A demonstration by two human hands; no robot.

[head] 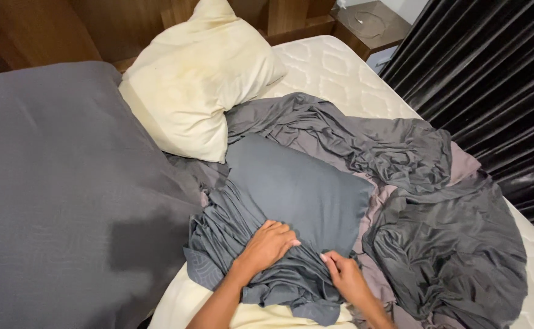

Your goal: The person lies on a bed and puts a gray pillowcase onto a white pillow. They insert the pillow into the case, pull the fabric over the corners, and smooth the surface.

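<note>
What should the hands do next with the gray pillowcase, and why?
Probably tug the bunched gray pillowcase further toward the person. The far part of the pillow is covered smoothly, but cream still shows at the near end. Both the left hand and right hand rest on the gathered folds.
</note>
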